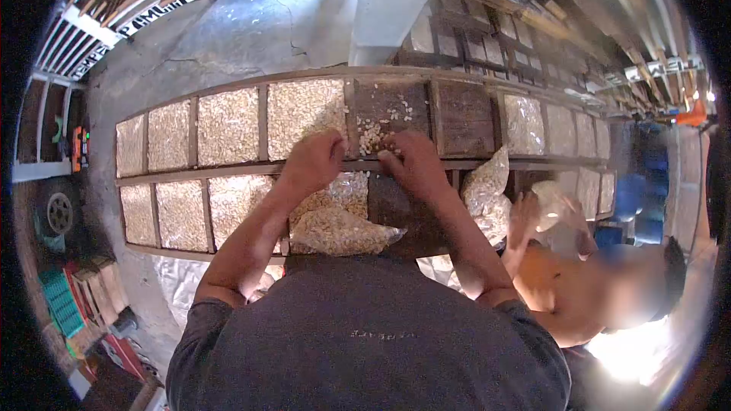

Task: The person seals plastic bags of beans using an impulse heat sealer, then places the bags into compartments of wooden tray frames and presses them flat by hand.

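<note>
My left hand (318, 158) is at the near edge of a filled compartment (306, 113) of pale beans or kernels, its fingers curled together; what they hold is too small to name. Over the neighbouring compartment, my right hand (413, 158) has its fingers bent beside a small heap of loose kernels (371, 137). More kernels lie scattered on that compartment's dark wooden base. Below my left hand, a clear plastic bag of kernels (339, 232) rests on the near row, its twisted end pointing right.
Filled compartments (228, 125) run leftward in two rows. Another bag of kernels (487, 194) stands right of my right forearm. A co-worker (560, 289) is at the right, hands at a container (550, 202). Blue containers (628, 196) are farther right.
</note>
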`<state>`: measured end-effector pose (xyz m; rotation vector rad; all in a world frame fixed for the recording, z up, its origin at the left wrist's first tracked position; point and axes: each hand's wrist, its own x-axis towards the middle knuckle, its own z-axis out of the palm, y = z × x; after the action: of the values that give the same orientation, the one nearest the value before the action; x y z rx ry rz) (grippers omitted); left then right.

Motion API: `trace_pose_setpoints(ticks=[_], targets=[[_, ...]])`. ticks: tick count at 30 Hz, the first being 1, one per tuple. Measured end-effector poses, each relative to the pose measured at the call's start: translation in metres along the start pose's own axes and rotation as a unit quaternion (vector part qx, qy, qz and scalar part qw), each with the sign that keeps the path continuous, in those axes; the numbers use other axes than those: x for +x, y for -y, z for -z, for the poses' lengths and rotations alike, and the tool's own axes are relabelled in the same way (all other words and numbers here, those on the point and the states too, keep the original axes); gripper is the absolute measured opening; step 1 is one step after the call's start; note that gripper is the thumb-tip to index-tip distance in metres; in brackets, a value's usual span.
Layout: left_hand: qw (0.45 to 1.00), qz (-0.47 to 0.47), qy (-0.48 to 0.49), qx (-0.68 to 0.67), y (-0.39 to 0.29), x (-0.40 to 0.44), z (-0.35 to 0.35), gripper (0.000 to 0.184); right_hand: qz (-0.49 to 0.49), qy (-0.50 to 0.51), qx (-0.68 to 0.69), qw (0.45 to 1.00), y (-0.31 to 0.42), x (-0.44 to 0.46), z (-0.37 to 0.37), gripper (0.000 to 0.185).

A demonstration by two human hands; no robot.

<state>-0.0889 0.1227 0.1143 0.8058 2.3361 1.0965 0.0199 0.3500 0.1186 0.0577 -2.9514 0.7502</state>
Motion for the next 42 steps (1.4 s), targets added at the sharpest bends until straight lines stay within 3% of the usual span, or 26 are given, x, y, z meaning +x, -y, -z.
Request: trace_pose_setpoints(ticks=[2, 5, 8, 13, 16, 19, 22, 25, 28, 31, 35, 40, 42], targets=[[0.996, 0.021, 0.047, 0.070, 0.008, -0.005, 0.002, 0.026, 0.000, 0.012, -0.012, 1.000, 0.005, -0.009, -0.009, 0.029], [0.990, -0.037, 0.077, 0.113, -0.002, 0.006, -0.007, 0.026, -0.026, -0.011, -0.014, 1.000, 0.012, -0.006, -0.019, 0.031], [0.993, -0.063, 0.088, -0.050, -0.011, 0.009, 0.000, 0.024, -0.037, -0.013, 0.001, 0.999, 0.028, -0.005, -0.012, 0.031], [0.985, -0.151, 0.077, 0.017, 0.018, -0.002, -0.011, 0.019, 0.042, -0.055, -0.041, 0.997, 0.037, -0.028, -0.030, 0.030], [0.969, -0.230, 0.056, 0.072, 0.021, 0.000, -0.020, 0.021, -0.003, 0.000, -0.025, 1.000, 0.002, -0.009, -0.031, 0.033], [0.942, -0.304, 0.062, 0.131, 0.025, 0.002, -0.022, 0.024, -0.028, -0.109, -0.025, 0.993, 0.006, -0.006, -0.009, 0.034], [0.918, -0.370, 0.029, 0.141, 0.021, 0.005, -0.021, 0.023, -0.022, 0.020, -0.015, 0.999, 0.028, -0.026, -0.007, 0.034], [0.892, -0.403, 0.055, 0.198, 0.022, 0.007, -0.021, 0.021, -0.050, -0.019, -0.053, 0.997, 0.048, -0.040, -0.031, 0.035], [0.868, -0.431, 0.072, 0.234, 0.025, 0.012, -0.021, 0.019, -0.237, 0.084, 0.024, 0.968, 0.060, -0.045, -0.033, 0.041], [0.861, -0.446, 0.069, 0.234, 0.025, 0.012, -0.022, 0.018, -0.265, 0.073, 0.048, 0.960, 0.057, -0.048, -0.037, 0.043], [0.862, -0.443, 0.077, 0.232, 0.021, 0.014, -0.022, 0.016, -0.277, 0.054, 0.096, 0.955, 0.053, -0.053, -0.053, 0.042], [0.792, -0.541, 0.086, 0.269, 0.018, 0.020, -0.018, 0.015, -0.240, -0.018, 0.192, 0.951, 0.047, -0.065, -0.045, 0.037], [0.773, -0.560, 0.073, 0.289, 0.023, 0.019, -0.021, 0.015, -0.206, -0.029, 0.148, 0.967, 0.043, -0.070, -0.051, 0.030]])
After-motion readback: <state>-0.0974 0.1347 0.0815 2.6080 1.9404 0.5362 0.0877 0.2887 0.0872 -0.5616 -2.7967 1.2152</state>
